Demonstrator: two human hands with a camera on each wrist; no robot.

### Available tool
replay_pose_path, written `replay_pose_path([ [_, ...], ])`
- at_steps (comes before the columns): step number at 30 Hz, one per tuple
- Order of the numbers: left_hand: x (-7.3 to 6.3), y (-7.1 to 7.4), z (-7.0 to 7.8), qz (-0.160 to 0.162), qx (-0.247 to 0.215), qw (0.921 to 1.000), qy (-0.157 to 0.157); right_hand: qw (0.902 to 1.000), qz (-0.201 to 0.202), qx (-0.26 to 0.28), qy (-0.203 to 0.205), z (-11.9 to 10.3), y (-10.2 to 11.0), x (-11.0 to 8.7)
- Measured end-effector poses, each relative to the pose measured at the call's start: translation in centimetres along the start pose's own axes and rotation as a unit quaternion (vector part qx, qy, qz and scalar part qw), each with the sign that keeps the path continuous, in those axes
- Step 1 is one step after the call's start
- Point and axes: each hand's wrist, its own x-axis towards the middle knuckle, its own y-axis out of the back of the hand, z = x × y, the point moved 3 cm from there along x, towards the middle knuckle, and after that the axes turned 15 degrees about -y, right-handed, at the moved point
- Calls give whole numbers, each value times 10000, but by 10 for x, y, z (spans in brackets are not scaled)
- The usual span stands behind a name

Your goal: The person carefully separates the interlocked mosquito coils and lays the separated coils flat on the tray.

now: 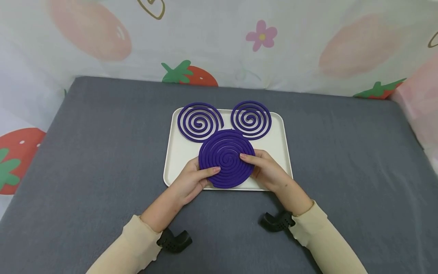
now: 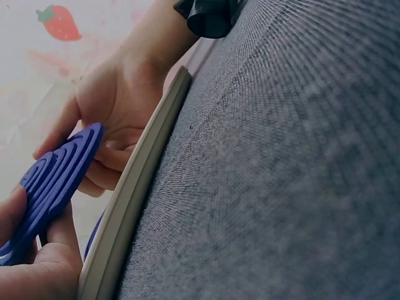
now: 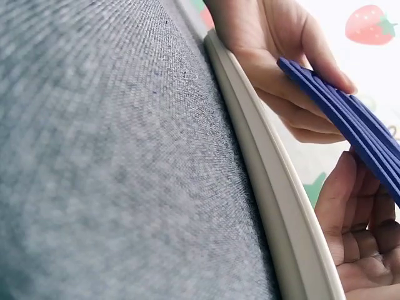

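A tightly wound purple mosquito coil disc (image 1: 227, 173), its rings packed close together, is held tilted over the front part of a cream tray (image 1: 181, 152). My left hand (image 1: 192, 182) pinches its lower left side, thumb on the face and fingers behind. On the right edge my right hand (image 1: 270, 170) pinches it the same way, thumb near the spiral's middle. Side-on in the left wrist view, the disc (image 2: 59, 178) stands off the tray's rim. Two loose-wound purple coils, one left (image 1: 200, 122) and one right (image 1: 251, 118), lie across the tray's back edge.
A grey cloth (image 1: 102, 160) covers the table around the tray. Behind it hangs a white curtain (image 1: 219, 45) printed with strawberries and flowers. Black cameras, one left (image 1: 175, 241) and one right (image 1: 276, 221), jut inward from the wrists.
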Motion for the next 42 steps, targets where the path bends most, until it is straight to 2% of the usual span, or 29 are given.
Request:
replay_pose_path([
  [9, 1, 1, 2, -140, 63, 9999, -29, 9999, -133, -102, 42, 0, 0, 2],
  [18, 2, 1, 1, -60, 86, 9999, 21, 9996, -22, -285, -34, -1, -2, 0],
  [24, 2, 0, 2, -179, 52, 9998, 99, 9993, -119, -348, -16, 0, -1, 0],
  [31, 1, 0, 2, -309, 59, 9991, 274, 9994, -37, -342, -98, 0, -2, 0],
  [42, 0, 2, 0, -549, -86, 9982, 237, 9992, -18, -390, -76, -2, -2, -2],
])
